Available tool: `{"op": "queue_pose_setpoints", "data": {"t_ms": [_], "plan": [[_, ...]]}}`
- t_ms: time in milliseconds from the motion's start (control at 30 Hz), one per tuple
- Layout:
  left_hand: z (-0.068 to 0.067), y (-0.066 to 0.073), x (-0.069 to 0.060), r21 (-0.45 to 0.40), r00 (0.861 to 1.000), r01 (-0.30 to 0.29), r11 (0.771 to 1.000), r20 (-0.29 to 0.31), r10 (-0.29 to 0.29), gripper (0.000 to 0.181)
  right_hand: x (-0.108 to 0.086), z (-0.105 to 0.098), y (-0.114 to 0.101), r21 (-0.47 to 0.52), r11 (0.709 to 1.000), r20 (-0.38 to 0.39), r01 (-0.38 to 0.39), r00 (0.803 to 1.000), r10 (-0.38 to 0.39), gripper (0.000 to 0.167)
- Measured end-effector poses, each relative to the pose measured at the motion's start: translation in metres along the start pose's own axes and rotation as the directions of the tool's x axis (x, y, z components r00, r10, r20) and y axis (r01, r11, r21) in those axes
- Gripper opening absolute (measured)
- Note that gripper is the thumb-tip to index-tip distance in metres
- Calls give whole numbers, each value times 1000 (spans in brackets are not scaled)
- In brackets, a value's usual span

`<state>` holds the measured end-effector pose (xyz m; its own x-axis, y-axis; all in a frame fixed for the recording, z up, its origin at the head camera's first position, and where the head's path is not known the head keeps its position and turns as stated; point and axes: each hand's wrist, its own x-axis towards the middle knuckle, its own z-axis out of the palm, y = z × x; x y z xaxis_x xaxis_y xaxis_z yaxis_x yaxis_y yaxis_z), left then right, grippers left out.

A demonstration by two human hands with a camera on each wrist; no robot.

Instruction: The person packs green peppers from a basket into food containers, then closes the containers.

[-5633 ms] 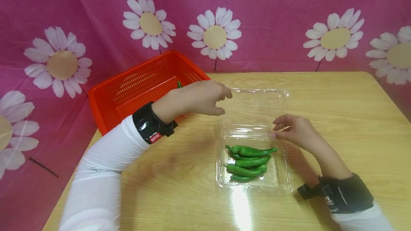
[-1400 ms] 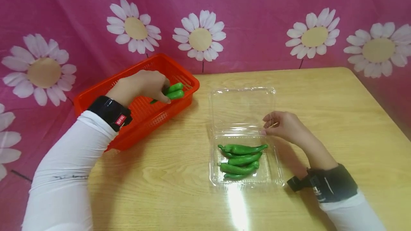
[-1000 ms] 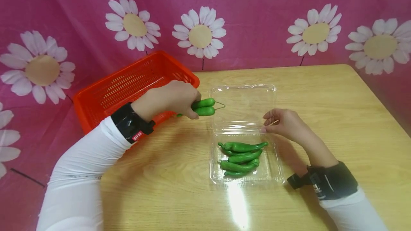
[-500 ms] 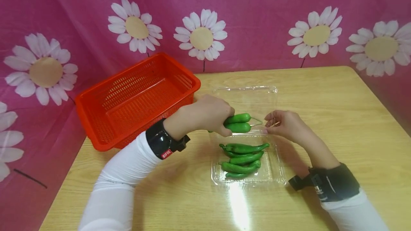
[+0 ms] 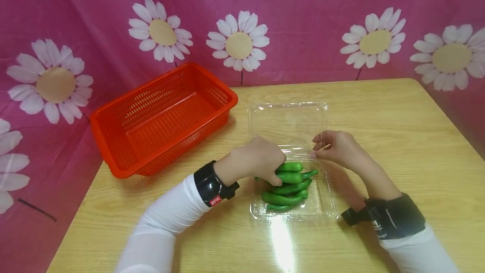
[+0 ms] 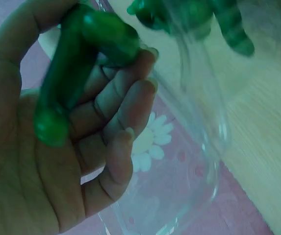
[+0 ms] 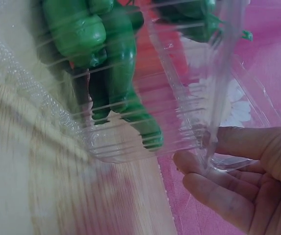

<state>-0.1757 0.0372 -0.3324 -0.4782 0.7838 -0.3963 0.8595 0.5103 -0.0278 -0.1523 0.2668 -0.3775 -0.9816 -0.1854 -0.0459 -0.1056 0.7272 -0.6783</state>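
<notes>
In the head view, my left hand (image 5: 261, 159) reaches over a clear plastic clamshell box (image 5: 325, 199) and holds two green peppers (image 5: 291, 177). They hang just above several other green peppers (image 5: 282, 198) lying in the box's near half; whether they touch cannot be seen. Up close in the left wrist view, curled fingers and thumb grip the held peppers (image 6: 66, 73). My right hand (image 5: 339, 148) pinches the box's right edge near the hinge. The right wrist view shows thumb and fingers on that clear edge (image 7: 211, 147).
A red perforated basket (image 5: 163, 123) stands at the back left, with no peppers visible inside. The box's lid (image 5: 288, 123) lies folded back on the wooden table (image 5: 398, 138). Behind the table hangs a pink cloth (image 5: 303, 24) with large daisies.
My left hand has taken two peppers out of the red basket and carried them right and toward me, over the box's near half. My right hand has stayed at the box's edge.
</notes>
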Motion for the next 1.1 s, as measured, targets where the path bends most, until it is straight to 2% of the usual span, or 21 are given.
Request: {"op": "queue_pose_setpoints", "data": {"t_ms": [200, 367, 567, 700, 933, 1033, 1100], "plan": [[9, 8, 2, 0, 1000, -1, 1000, -25, 1, 28, 0, -1, -1, -1, 1000, 7, -8, 1000, 8, 40], [18, 10, 1, -21, 998, -5, 1000, -62, 4, 33, 2, -1, -1, 2, 1000, 12, -7, 1000, 7, 41], [26, 9, -2, -109, 996, -22, 994, -90, 12, 43, 1, -1, 1, -9, 1000, 8, -2, 1000, 2, 39], [30, 5, -6, -176, 991, -35, 984, -135, 11, 48, 1, -1, 0, -2, 1000, 10, 0, 1000, 0, 40], [30, -6, -11, -315, 973, -86, 945, -231, 11, 49, 0, -2, 0, -8, 1000, 12, -11, 1000, 11, 40], [25, -13, -14, -403, 969, -95, 910, -247, -9, 47, 1, -1, 0, 2, 1000, 17, -16, 1000, 16, 40], [20, -19, -17, -456, 958, -89, 885, -282, -49, 45, 1, -1, 0, 9, 1000, 18, -10, 1000, 10, 40]]}}
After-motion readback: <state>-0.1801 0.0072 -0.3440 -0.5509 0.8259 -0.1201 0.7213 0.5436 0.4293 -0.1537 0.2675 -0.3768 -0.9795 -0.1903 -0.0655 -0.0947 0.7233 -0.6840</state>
